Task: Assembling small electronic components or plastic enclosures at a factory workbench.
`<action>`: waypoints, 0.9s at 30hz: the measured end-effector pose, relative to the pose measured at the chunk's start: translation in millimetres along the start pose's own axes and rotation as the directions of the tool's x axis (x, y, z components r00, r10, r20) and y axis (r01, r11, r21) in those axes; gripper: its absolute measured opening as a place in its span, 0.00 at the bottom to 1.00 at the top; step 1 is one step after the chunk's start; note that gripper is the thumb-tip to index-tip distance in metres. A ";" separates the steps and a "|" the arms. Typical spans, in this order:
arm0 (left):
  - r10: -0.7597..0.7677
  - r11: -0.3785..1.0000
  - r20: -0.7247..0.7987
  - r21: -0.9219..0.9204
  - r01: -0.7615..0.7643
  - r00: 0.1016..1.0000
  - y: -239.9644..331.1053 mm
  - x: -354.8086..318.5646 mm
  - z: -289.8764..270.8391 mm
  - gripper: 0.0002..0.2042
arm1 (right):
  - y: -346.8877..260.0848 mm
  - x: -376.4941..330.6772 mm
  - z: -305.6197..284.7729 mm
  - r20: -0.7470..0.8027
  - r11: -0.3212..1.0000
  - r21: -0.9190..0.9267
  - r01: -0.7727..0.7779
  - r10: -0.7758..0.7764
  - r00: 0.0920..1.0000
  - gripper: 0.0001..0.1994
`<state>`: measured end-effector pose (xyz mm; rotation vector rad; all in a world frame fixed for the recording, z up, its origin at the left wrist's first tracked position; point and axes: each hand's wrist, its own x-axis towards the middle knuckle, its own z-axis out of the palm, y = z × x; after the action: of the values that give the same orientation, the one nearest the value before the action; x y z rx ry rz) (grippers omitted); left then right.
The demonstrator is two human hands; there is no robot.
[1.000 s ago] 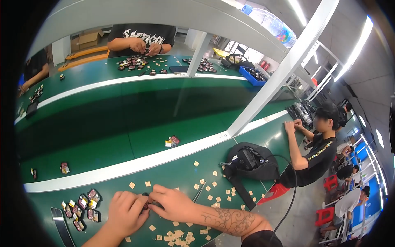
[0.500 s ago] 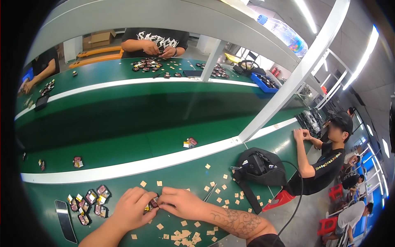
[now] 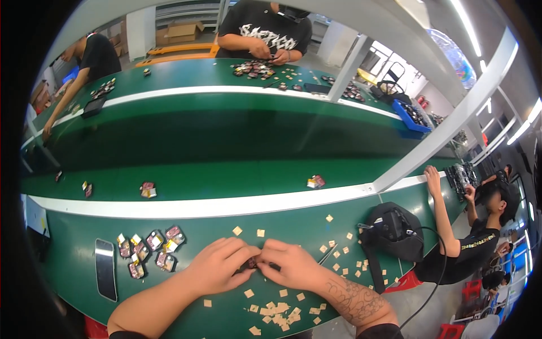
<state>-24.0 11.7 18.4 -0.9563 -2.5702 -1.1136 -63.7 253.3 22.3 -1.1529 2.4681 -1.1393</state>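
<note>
My left hand point(image 3: 221, 264) and my right hand point(image 3: 291, 265) meet over the green table, fingers pinched on one small dark-red electronic module point(image 3: 252, 263) between them. The fingers cover most of it. Left of my left hand lies a loose group of similar black-and-red modules point(image 3: 154, 240) with yellow and white tabs. Thin tan square pieces point(image 3: 276, 314) are heaped below my right hand, and single ones are scattered around. Beyond my right wrist lie metal tweezers point(image 3: 327, 254).
At the left lies a phone point(image 3: 105, 270); a black bag point(image 3: 395, 226) with a cable rests at the right. A white rail point(image 3: 169, 207) borders the green conveyor point(image 3: 226, 176), which carries several modules. A slanted white post point(image 3: 451, 118) rises at right. Co-workers sit across and at right.
The whole view has shifted, so the table appears further right. Both my hands stay pinched on the module. The right-hand co-worker's hands have moved apart; the far-left co-worker's arm now reaches forward.
</note>
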 end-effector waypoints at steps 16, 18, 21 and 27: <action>0.014 0.999 -0.030 0.030 -0.013 0.999 -1.8 -3.8 3.3 0.24 | -4.8 -0.5 -1.5 0.071 0.991 -0.046 -0.123 0.126 0.990 0.06; 0.010 0.999 -0.025 0.032 -0.009 1.000 -0.4 -2.8 2.4 0.24 | -0.4 -0.9 0.0 0.066 0.993 -0.043 -0.107 0.109 0.992 0.06; -0.012 1.000 -0.020 0.018 0.012 1.000 -1.2 -3.0 3.0 0.24 | 1.4 -1.6 1.1 0.025 0.998 0.007 -0.067 0.067 0.997 0.05; -0.069 0.997 -0.015 -0.017 0.069 0.997 -1.0 -2.7 2.7 0.24 | -4.1 -1.4 -2.4 -0.059 0.964 -0.267 -0.003 -0.013 0.998 0.05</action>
<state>-22.3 11.9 14.9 -0.8648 -2.6037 -1.1572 -61.4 254.0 26.7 -1.2084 2.7313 -0.8723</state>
